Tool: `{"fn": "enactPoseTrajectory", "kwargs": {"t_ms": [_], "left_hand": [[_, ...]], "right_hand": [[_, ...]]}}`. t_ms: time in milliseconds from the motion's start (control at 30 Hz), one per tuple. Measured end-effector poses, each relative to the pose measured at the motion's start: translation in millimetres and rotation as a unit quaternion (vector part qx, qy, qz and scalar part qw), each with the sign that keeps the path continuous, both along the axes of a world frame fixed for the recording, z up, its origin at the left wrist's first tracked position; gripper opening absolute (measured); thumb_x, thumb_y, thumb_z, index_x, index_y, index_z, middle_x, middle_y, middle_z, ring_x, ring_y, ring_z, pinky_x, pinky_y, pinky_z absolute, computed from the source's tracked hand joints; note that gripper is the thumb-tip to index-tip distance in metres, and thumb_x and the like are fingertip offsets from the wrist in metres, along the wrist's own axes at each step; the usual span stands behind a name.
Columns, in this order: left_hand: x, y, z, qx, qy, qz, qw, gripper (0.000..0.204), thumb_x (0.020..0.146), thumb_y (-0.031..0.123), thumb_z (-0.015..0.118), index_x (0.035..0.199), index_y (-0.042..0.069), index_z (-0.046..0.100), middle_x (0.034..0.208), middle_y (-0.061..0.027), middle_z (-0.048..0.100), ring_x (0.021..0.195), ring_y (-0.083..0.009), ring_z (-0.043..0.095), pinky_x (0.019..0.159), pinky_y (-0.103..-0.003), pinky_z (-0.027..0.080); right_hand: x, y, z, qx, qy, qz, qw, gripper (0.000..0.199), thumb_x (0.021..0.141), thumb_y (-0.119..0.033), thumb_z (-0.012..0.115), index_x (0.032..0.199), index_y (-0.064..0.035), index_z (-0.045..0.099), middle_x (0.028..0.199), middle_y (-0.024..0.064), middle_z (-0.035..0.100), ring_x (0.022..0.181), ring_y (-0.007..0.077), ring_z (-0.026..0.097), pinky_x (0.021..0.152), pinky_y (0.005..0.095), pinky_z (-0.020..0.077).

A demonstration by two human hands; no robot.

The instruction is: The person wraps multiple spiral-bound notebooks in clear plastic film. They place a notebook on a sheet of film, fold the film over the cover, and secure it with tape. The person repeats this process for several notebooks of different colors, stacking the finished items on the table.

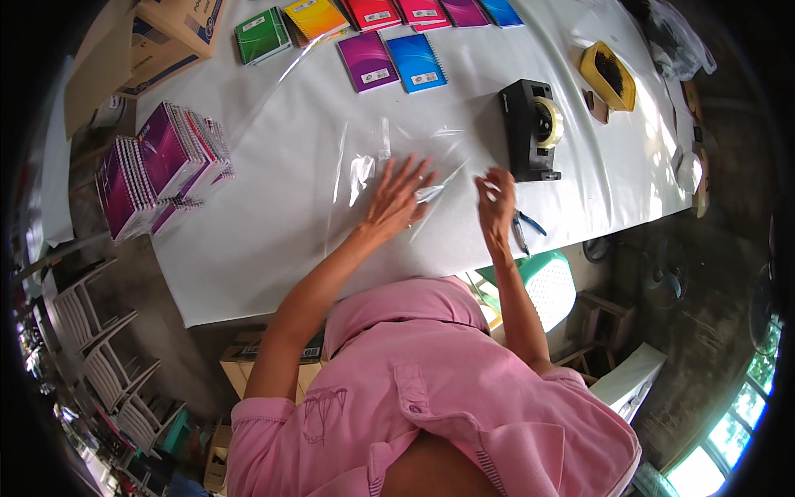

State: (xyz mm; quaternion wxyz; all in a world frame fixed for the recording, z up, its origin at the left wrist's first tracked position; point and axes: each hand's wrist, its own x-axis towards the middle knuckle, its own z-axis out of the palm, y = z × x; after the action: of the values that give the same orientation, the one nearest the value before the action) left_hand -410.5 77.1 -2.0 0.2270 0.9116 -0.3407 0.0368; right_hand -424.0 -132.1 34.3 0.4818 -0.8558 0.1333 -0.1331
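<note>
My left hand [396, 199] lies flat with its fingers spread, on a clear plastic sheet or bag [362, 176] on the white-covered table. The sheet is see-through, so only its shiny creases and edges show. To the right, my right hand [497, 203] is curled with its fingertips drawn together. It is slightly blurred, and whatever its fingers may hold is too small to make out. Just beyond that hand stands a black tape dispenser [523, 137] carrying a roll of clear tape [550, 123]. Pliers with blue handles [523, 232] lie close by the right wrist.
Stacks of purple spiral notebooks [161, 166] stand at the left. Green, yellow, red, purple and blue notebooks [418, 62] line the far side. A cardboard box [170, 45] is at the far left. At the far right sits a yellow container [609, 74] with dark contents.
</note>
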Motion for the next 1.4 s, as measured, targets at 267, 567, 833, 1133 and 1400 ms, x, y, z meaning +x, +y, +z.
{"fn": "enactPoseTrajectory", "kwargs": {"t_ms": [267, 567, 833, 1133, 1400], "left_hand": [[4, -15, 10, 0.088, 0.027, 0.03, 0.995, 0.086, 0.07, 0.05, 0.071, 0.144, 0.023, 0.036, 0.151, -0.0141, 0.022, 0.136, -0.0501, 0.015, 0.101, -0.072, 0.017], [19, -34, 18, 0.101, 0.094, -0.106, 0.985, 0.08, 0.064, 0.032, 0.08, 0.136, 0.029, 0.047, 0.151, -0.0079, 0.025, 0.137, -0.0469, 0.012, 0.101, -0.069, 0.019], [30, -48, 30, 0.175, 0.067, -0.09, 0.978, 0.081, 0.057, 0.032, 0.083, 0.132, 0.03, 0.053, 0.151, -0.0155, 0.02, 0.138, -0.0465, 0.009, 0.105, -0.066, 0.018], [16, -37, 41, 0.095, 0.079, -0.006, 0.992, 0.091, 0.055, 0.033, 0.084, 0.136, 0.016, 0.047, 0.151, -0.0158, 0.021, 0.141, -0.0385, 0.012, 0.107, -0.063, 0.02], [-8, -39, 12, 0.107, 0.067, -0.114, 0.985, 0.051, 0.077, 0.012, 0.066, 0.127, 0.018, 0.057, 0.141, -0.012, 0.042, 0.137, -0.0311, 0.029, 0.106, -0.061, 0.024]], "right_hand": [[-58, -86, 11, -0.289, 0.156, -0.051, 0.943, 0.062, 0.065, -0.022, 0.082, 0.118, -0.0089, 0.052, 0.118, 0.0126, 0.051, 0.113, 0.0352, 0.045, 0.094, 0.0474, 0.0362], [-71, -80, -6, -0.263, -0.018, 0.078, 0.961, 0.034, 0.075, -0.012, 0.074, 0.106, -0.0045, 0.061, 0.1, 0.0131, 0.056, 0.095, 0.0308, 0.053, 0.082, 0.0411, 0.041], [15, -20, 27, -0.25, -0.102, 0.214, 0.939, 0.03, 0.074, -0.016, 0.073, 0.1, -0.0055, 0.064, 0.097, 0.0101, 0.054, 0.092, 0.0278, 0.051, 0.077, 0.0393, 0.0393], [24, -39, -17, -0.305, -0.046, 0.189, 0.932, 0.031, 0.068, -0.014, 0.077, 0.095, -0.0067, 0.063, 0.094, 0.009, 0.054, 0.09, 0.0273, 0.051, 0.075, 0.0394, 0.039], [19, -33, 0, -0.312, -0.017, 0.176, 0.933, 0.046, 0.073, -0.02, 0.074, 0.114, -0.0082, 0.057, 0.106, 0.0108, 0.052, 0.098, 0.0311, 0.049, 0.08, 0.0428, 0.0392]]}}
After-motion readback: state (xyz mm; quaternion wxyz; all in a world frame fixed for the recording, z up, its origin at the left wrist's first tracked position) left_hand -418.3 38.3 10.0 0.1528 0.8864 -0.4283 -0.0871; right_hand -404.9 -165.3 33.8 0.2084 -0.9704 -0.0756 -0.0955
